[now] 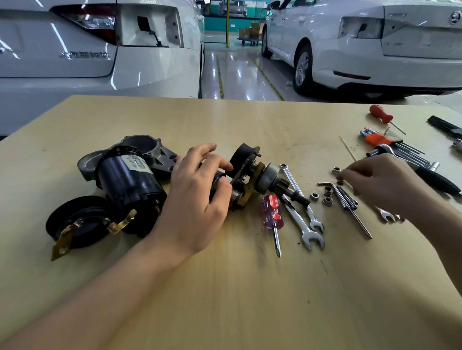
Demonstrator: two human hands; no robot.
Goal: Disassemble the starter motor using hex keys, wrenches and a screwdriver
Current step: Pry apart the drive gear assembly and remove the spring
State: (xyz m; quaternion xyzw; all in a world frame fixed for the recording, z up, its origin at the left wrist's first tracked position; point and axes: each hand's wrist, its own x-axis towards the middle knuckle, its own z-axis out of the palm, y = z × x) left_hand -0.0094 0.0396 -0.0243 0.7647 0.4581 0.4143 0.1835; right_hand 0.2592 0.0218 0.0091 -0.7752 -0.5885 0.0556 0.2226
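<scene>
Black motor part [247, 171] under left fingers [212, 162], seemingly gripped

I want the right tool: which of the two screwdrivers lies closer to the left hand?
The clear purple-and-red screwdriver, beside the left hand; the other, orange-red screwdriver, lies at the table's far right.

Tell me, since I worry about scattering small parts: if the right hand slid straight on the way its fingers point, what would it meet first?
The right hand points left along the table, fingertips already at a loose nut. That nut comes first, then probably the wrench beside the pinion, though depth is uncertain.
</scene>
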